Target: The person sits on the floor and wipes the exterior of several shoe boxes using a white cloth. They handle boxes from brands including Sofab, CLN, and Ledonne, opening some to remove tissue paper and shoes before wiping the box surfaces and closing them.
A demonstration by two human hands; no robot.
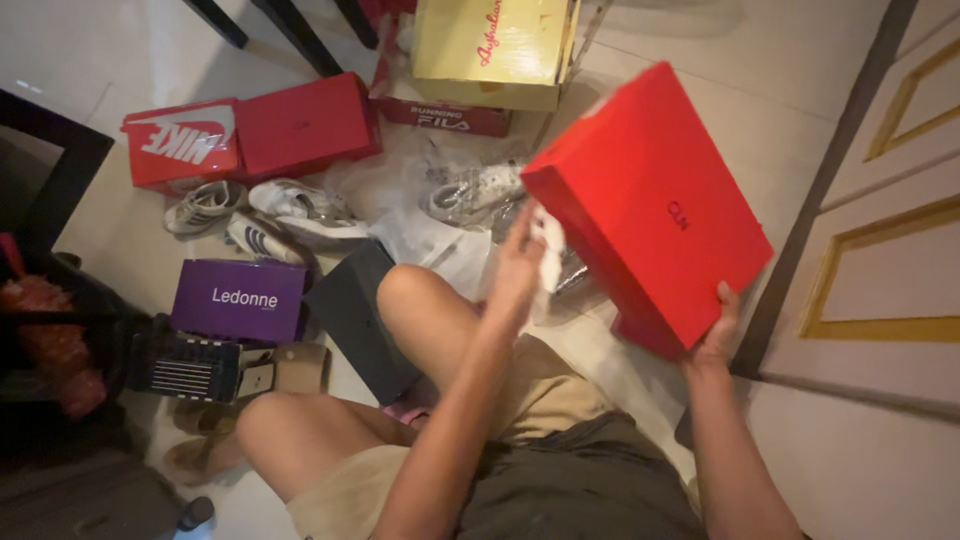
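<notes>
I sit on the floor with bent knees. My right hand grips the near corner of a big red shoebox lid, held tilted above the floor at the right. My left hand is raised beside the lid's left edge, fingers closed on a crumpled piece of white paper. Under the lid lies clear plastic wrap with a white sneaker in it.
Several shoeboxes lie around: two red ones at the back left, a yellow one on a dark red one, a purple one, a black box. White sneakers lie between them. A door stands right, dark furniture left.
</notes>
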